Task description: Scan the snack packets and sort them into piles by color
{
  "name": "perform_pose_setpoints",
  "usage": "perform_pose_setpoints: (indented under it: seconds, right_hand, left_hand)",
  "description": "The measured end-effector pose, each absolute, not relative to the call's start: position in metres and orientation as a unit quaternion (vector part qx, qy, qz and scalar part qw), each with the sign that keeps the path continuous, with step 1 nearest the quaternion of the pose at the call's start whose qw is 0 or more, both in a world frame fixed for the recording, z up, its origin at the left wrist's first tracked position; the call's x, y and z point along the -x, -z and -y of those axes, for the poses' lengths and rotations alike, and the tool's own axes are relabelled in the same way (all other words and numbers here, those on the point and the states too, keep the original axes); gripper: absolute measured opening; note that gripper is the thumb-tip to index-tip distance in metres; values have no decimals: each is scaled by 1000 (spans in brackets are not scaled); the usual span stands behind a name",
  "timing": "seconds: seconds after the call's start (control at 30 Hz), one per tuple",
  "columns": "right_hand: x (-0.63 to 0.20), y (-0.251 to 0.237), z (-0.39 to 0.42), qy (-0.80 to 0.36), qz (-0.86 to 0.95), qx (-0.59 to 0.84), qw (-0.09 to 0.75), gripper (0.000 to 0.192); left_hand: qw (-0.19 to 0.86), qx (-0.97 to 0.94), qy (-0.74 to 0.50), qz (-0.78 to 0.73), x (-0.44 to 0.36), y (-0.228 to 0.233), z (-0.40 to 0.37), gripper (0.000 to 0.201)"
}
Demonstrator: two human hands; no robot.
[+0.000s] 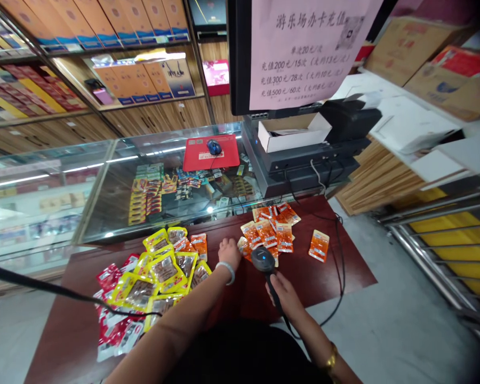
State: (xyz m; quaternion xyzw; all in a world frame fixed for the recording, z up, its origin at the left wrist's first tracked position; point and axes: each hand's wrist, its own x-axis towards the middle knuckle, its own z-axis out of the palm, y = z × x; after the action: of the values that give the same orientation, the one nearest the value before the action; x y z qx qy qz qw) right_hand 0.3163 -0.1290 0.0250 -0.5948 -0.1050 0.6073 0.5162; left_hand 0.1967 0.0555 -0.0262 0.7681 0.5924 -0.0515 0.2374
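My right hand [288,296] is wrapped round the handle of a black barcode scanner [263,260]. A small blue light shows on its head, which is over the near edge of a pile of orange snack packets [266,233]. My left hand [229,253], with a pale bracelet at the wrist, is low over the dark red table [240,298], its fingers slightly bent and apart. No packet shows in it; the pile's left edge is beside it. Yellow-edged snack packets [164,269] lie left of this hand, overlapping red and white packets [118,325].
One orange packet [319,246] lies apart at the right. The scanner's cable [341,277] loops over the table's right side. Behind are a glass counter [144,160], a red mouse pad [192,154] and a monitor with a pink notice [304,53]. Metal rails [436,266] stand right.
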Motion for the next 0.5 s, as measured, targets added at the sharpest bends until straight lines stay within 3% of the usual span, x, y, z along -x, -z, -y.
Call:
perform_pose_setpoints:
  seconds: [0.17, 0.3, 0.5]
  right_hand:
    - [-317, -24, 129, -606, 107, 599, 512, 51]
    - [-317, -23, 129, -607, 107, 615, 493, 53]
    - [-314, -40, 122, -624, 173, 590, 481, 51]
  left_hand:
    - [365, -698, -27, -616, -175, 38, -69, 9]
    - [538, -529, -117, -645, -160, 30, -75, 21]
    - [751, -370, -147, -527, -159, 2, -68, 31]
